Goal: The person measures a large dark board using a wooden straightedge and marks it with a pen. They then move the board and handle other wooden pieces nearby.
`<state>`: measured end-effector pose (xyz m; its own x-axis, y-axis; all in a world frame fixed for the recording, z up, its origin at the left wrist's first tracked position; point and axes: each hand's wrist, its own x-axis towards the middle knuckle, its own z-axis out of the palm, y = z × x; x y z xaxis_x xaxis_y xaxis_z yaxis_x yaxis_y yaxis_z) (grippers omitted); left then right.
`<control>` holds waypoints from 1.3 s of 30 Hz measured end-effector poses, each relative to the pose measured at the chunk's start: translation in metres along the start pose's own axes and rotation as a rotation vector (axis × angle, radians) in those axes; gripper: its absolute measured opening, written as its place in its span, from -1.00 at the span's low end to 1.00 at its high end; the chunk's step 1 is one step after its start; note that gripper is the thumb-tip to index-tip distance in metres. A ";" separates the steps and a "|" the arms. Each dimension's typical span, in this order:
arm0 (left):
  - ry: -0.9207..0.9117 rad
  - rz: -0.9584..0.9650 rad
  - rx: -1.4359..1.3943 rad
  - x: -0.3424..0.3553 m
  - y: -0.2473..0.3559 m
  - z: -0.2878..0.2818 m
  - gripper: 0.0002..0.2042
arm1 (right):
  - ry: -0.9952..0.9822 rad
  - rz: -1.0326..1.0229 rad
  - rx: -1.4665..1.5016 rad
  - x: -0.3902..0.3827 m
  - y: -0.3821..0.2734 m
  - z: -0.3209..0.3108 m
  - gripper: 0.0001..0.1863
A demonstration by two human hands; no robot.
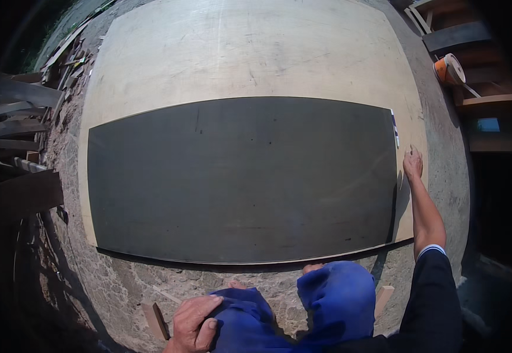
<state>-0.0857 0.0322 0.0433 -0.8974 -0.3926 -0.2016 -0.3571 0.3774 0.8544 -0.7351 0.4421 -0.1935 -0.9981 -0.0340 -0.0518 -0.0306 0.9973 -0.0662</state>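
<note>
A large dark grey panel (pixel 244 182) lies flat on a bigger pale wooden board (pixel 250 47). To the right of the panel, over the board's bare strip, my right hand (pixel 413 163) is stretched out with its fingers closed. What they hold, if anything, is too small to make out. Just beyond that hand, a thin white and dark object like a marker (pixel 394 128) lies along the panel's right edge. My left hand (pixel 194 323) rests on my left knee in blue trousers (pixel 241 320), its fingers laid over the cloth and thumb apart, holding nothing.
Rough stony ground (pixel 132 276) borders the board. Scrap timber (pixel 20 117) is heaped at the left. An orange and white bucket (pixel 450 69) stands by wooden shelving (pixel 491 100) at the right. Wood offcuts (pixel 154 320) stand near my legs.
</note>
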 end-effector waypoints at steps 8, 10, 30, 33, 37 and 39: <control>0.354 -0.187 0.157 -0.061 0.084 0.018 -0.45 | -0.586 -0.481 0.130 -0.227 -0.067 -0.110 -0.47; 0.462 -0.162 0.369 -0.082 0.105 0.026 -0.41 | -0.732 -0.650 0.138 -0.288 -0.099 -0.160 -0.46; 0.993 -1.197 -0.553 -0.471 0.227 -0.016 -0.33 | -1.150 -0.434 0.126 -0.473 -0.279 -0.416 -0.64; 1.053 -1.250 -0.564 -0.495 0.209 -0.018 -0.36 | -1.160 -0.627 0.030 -0.510 -0.317 -0.404 -0.62; 1.116 -1.333 -0.504 -0.502 0.173 -0.034 -0.40 | -1.197 -0.674 0.016 -0.549 -0.381 -0.408 -0.56; 1.175 -1.433 -0.654 -0.501 0.148 -0.052 -0.40 | -1.208 -0.602 0.046 -0.565 -0.422 -0.407 -0.55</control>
<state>0.3243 0.2407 0.2960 0.6020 -0.4487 -0.6605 -0.1601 -0.8782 0.4507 -0.1803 0.0666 0.2688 -0.1587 -0.5210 -0.8387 -0.4178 0.8051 -0.4211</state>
